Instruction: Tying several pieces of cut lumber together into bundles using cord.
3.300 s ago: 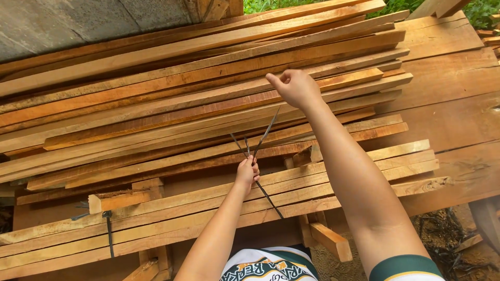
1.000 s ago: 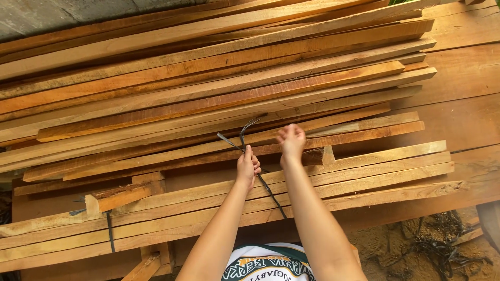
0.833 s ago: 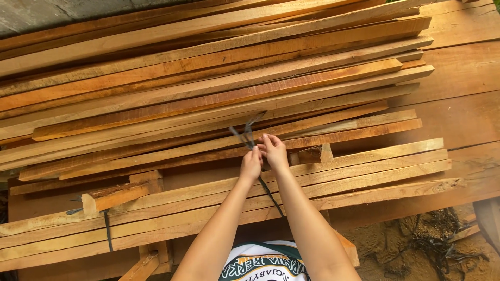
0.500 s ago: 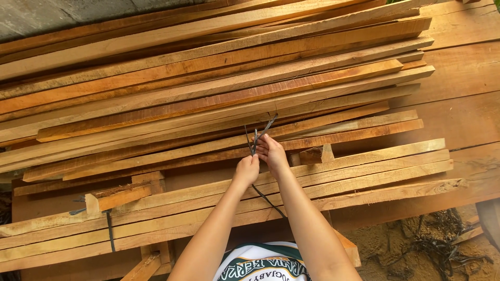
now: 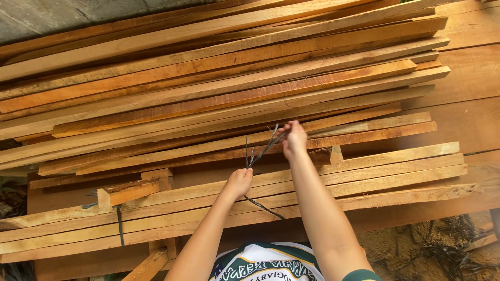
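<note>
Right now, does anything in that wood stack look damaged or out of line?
Mostly tidy. The short block at the lower left sits skewed across the slats, its end split and ragged. The lowest slat's right end is splintered. Both hands, left hand and right hand, grip dark ties.

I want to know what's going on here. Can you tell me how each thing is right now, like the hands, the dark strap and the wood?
Left hand: closed on the thin dark strap, low on the bundle.
Right hand: pinching the strap's upper ends.
Thin dark strap: pulled up, loose ends splayed.
Long orange-brown wooden slats: stacked flat.
Second dark strap: wrapped round the front slats, left side.
</note>
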